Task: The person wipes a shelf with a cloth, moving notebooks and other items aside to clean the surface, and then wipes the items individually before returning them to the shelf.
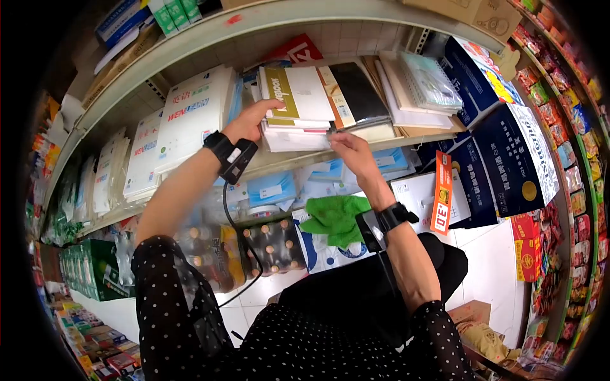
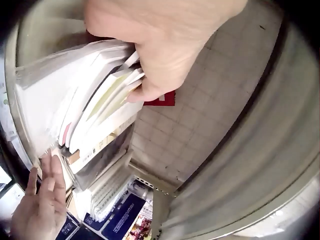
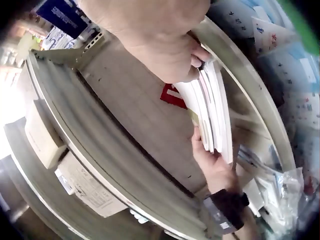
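Note:
A stack of notebooks point(image 1: 298, 101), the top one white with an olive-gold band, stands at the shelf's front edge. My left hand point(image 1: 253, 119) grips its left end, thumb over the top cover. In the left wrist view the notebooks point(image 2: 102, 100) fan slightly apart beneath the left hand point(image 2: 160, 45). My right hand point(image 1: 354, 152) is at the stack's near right corner, fingers bent and pinching at the edge. From the right wrist view, the right hand's fingertips point(image 3: 199, 54) meet one end of the white page edges point(image 3: 212, 110), while the left hand point(image 3: 212, 167) holds the other end.
White workbooks point(image 1: 194, 114) lie left on the shelf; a black-covered book point(image 1: 359, 92) and clear-wrapped notebooks point(image 1: 429, 79) lie right. Blue boxes point(image 1: 515, 159) stand beyond. Below are blue packs point(image 1: 272, 189), a green cloth point(image 1: 337, 219) and bottles point(image 1: 270, 244). A shelf board point(image 1: 254, 25) runs above.

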Available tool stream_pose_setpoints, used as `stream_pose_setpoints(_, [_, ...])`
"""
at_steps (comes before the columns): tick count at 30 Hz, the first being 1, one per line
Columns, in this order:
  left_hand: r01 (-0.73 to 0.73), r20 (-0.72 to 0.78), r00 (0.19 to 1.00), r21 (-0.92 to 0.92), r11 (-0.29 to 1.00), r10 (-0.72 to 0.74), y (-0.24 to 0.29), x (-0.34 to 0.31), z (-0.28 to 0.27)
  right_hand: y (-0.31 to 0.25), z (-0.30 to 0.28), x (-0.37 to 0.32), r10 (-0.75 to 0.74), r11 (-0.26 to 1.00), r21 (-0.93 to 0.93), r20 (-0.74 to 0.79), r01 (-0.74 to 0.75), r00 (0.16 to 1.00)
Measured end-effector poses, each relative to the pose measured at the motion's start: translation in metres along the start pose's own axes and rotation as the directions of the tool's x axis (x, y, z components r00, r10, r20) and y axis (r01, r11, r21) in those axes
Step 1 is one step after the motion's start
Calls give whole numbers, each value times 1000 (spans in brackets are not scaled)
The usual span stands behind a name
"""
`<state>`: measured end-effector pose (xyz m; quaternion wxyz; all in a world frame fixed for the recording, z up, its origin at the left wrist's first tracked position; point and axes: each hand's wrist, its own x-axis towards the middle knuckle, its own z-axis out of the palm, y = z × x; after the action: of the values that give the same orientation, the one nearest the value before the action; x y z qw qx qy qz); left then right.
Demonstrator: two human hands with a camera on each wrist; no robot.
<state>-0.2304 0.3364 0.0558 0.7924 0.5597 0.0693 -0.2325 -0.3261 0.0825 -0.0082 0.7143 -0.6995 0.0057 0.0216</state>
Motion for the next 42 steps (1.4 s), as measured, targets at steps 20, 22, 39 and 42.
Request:
stream_pose_setpoints(20, [-331,-316,871,186,925,375,103,-196,-95,-120,187,-43,-96,892,443,390,-94,916])
stream_pose_setpoints(22, [-273,-354,877,191,943,325,104,-200,-114,-120,192,-45,-108,891,436,477,-129,872])
stream_pose_setpoints(39, [-145,28,696,984,103,718,123,-157,-124,-36,36,-20,117,891,441,7,-108,993])
stream_pose_setpoints(42, [-380,33,850,728,570,525,113,-138,-25,-8,-6,-8,91,911,409,-64,-57,994])
